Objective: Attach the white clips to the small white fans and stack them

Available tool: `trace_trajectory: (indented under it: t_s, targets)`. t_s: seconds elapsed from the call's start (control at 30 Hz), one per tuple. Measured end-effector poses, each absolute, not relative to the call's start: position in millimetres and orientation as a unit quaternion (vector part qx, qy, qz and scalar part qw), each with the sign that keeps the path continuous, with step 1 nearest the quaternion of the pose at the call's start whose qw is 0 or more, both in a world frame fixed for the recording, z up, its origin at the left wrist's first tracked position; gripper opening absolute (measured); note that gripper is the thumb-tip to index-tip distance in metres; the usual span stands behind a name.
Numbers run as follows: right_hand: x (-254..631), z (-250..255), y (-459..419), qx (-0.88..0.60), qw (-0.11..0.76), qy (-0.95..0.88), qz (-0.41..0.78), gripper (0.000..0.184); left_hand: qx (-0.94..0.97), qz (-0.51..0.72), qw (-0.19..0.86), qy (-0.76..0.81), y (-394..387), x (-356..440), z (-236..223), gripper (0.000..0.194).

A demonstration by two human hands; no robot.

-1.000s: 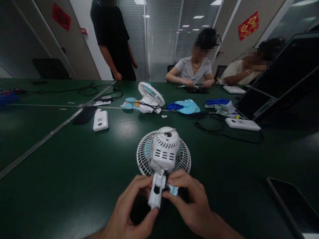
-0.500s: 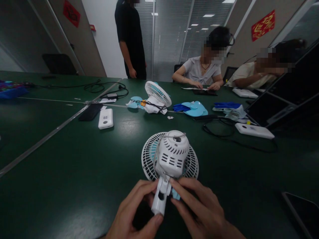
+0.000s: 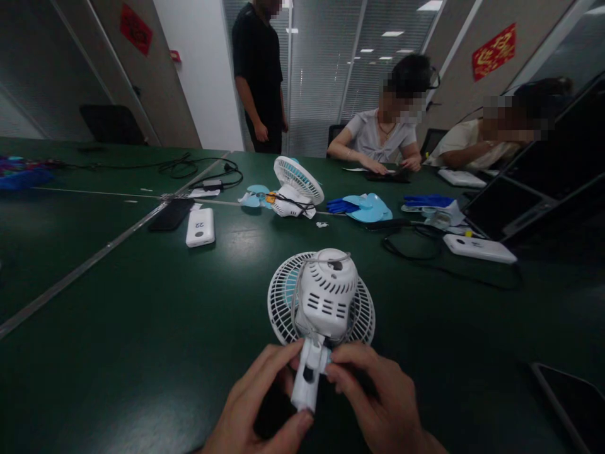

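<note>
A small white electric fan [image 3: 329, 296] lies on the table in front of me, grille down, with its vented motor housing up and its stem towards me. My left hand [image 3: 258, 403] holds the fan's white stem [image 3: 306, 384], fingers on its left side and thumb at its near end. On the stem's right side, my right hand [image 3: 378, 391] pinches a light blue knob [image 3: 326, 360] at the joint between thumb and fingers; much of the knob is hidden. A thin grey cord loops over the housing. Light blue blades show faintly through the grille.
Further back lie a second fan [image 3: 295, 189], light blue blades [image 3: 373, 207], blue gloves [image 3: 343, 206] and a white power bank [image 3: 200, 227]. Another white power bank [image 3: 479, 248] with a black cable is to the right. A dark phone-like device [image 3: 567, 403] lies near right. Several people are across the table.
My right hand has shifted its fingers from the top of the joint to the light blue knob, which now sits against the joint's side. The standing person has moved slightly right.
</note>
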State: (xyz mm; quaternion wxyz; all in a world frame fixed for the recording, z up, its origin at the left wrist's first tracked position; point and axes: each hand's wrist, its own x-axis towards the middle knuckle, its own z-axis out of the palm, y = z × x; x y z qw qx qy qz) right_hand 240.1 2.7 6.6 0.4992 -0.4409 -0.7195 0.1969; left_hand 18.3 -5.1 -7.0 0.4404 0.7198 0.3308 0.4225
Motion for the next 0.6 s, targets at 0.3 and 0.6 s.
trace_trajectory:
  t_s: [0.3,0.6]
  targets:
    - [263,19,5,-0.407,0.375,-0.828,0.095,0.025,0.717,0.428,0.438,0.332,-5,19,-6,0.058]
    - [254,15,8,-0.43,0.372,-0.815,0.109,0.032,0.723,0.414,0.437,0.339,-5,17,-5,0.06]
